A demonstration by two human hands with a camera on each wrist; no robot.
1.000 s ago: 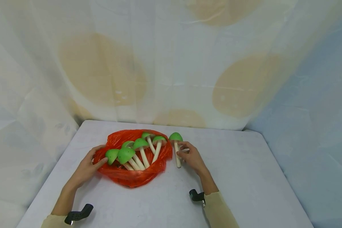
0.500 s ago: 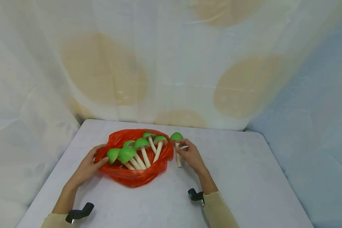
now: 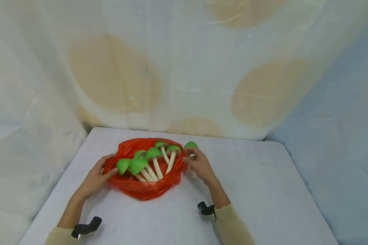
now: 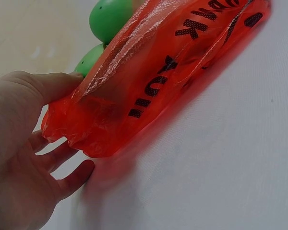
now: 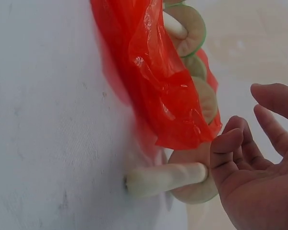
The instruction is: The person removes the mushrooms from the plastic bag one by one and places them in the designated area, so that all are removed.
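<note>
A red plastic bag [image 3: 144,194] lies on the table, its mouth spread. Several toy mushrooms with green caps [image 3: 138,165] and pale stems rest inside. My left hand [image 3: 95,177] holds the bag's left edge, thumb over the rim by a green cap, the other fingers outside and under the bag in the left wrist view. At the bag's right edge is my right hand [image 3: 200,165], its fingers loosely bent, nothing visibly gripped between thumb and fingers. One more mushroom [image 5: 168,178] lies outside the bag beneath that hand, partly covered by it in the head view.
The white-covered table [image 3: 263,190] extends to the right and front. A patterned curtain [image 3: 196,68] hangs behind it and along both sides. Dark wrist cameras [image 3: 86,227] are strapped to both forearms.
My right hand has moved left from the loose mushroom's stem to the bag's right edge. The left hand stays at the bag's left edge. The head view has shifted slightly.
</note>
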